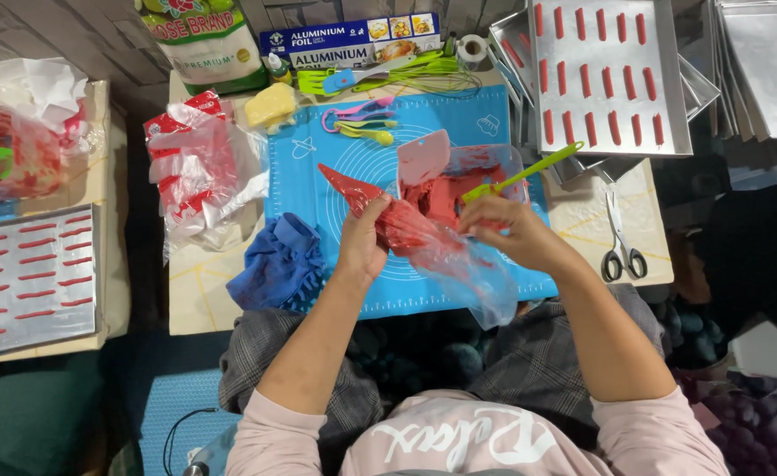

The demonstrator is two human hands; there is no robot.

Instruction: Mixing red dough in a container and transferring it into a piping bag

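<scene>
Left hand: your left hand (362, 242) grips the red-filled piping bag (397, 220) over the blue mat (318, 176).
Right hand: your right hand (503, 231) is closed on the green spatula (521, 174), beside the bag.

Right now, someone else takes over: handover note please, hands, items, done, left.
Left hand: grips the red-filled piping bag at mid-body.
Right hand: holds the green spatula at the bag's open end, over the clear tub of red dough.
All on the blue mat.
Done: two trays show piped red strips.
Left: dough remains in the tub.
</scene>
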